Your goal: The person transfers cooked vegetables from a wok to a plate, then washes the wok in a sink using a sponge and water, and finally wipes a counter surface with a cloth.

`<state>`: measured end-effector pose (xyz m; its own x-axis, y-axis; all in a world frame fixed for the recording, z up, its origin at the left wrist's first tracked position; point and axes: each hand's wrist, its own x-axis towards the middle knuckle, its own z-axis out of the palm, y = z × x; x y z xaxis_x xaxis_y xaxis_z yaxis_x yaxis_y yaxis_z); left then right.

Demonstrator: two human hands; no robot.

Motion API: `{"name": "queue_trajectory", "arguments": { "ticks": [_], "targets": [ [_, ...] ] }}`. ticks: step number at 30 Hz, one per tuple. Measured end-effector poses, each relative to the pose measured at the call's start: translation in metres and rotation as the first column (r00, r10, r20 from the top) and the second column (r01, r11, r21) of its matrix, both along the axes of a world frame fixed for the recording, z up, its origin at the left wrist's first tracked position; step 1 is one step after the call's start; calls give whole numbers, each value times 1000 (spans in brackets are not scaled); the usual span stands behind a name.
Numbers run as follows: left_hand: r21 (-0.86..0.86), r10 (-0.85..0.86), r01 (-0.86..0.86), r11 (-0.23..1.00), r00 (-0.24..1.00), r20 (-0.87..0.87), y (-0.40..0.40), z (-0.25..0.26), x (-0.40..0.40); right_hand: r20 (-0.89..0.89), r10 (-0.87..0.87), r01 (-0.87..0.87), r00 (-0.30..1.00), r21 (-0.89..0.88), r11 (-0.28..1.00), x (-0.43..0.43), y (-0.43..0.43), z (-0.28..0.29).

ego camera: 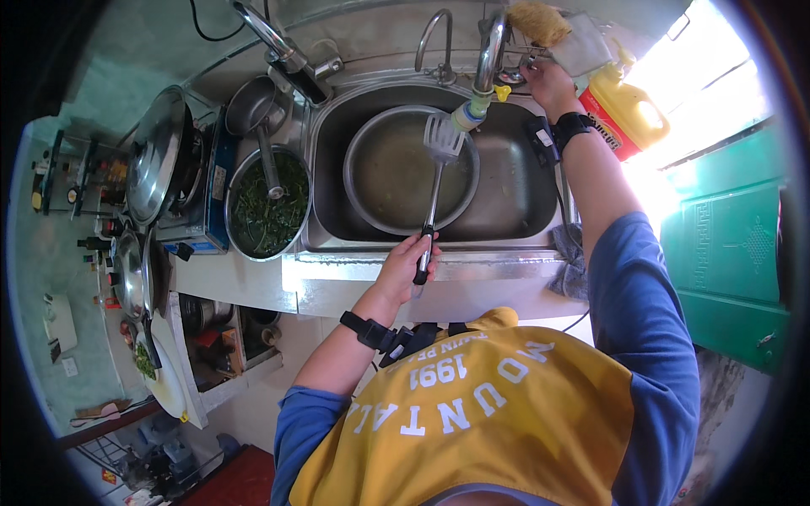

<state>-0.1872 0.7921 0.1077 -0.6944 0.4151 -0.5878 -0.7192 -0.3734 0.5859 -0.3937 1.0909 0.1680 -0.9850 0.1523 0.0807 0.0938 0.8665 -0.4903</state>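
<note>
My left hand (400, 271) grips the black handle of a slotted metal turner (438, 180) at the sink's front edge. The turner's slotted head lies over a round metal basin (352, 193) holding cloudy liquid, just under the nozzle of a chrome faucet (488, 63). This basin sits in the stainless steel sink (519, 190). At the back right corner, my right hand (550, 85) reaches behind the sink, its fingertips at small metal parts beside the faucet. Whether they grip anything there cannot be made out. A yellow valve lever (502, 93) sticks out near the nozzle.
Left of the sink stand a pot of leafy greens in liquid (253, 218), a small saucepan (252, 104) and a gas stove (193, 224) bearing a lidded pan (158, 158). A yellow detergent jug (623, 107) is by my right wrist. A grey cloth (571, 262) hangs at the counter edge.
</note>
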Motion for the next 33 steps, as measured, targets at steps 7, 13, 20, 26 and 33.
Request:
{"name": "queue_trajectory", "arguments": {
  "ticks": [7,13,20,26,33],
  "targets": [
    [9,-80,80,997,996,32,-1,5,3,257,-243,268,935,-963,14,9,-13,-67],
    [-801,-473,-318,507,675,-567,-11,-33,-11,326,87,336,941,-888,-314,42,-77,-75],
    [-809,-609,-474,347,542,-579,-12,-6,-33,303,-19,298,953,-947,-122,37,-95,-91],
    [-803,-639,-388,452,487,-595,1,-13,-40,385,61,390,921,-909,-146,53,-86,-83],
    [-818,-544,-290,496,631,-554,10,-48,-73,221,139,254,965,-921,-296,52,-60,-82]
  ]
}}
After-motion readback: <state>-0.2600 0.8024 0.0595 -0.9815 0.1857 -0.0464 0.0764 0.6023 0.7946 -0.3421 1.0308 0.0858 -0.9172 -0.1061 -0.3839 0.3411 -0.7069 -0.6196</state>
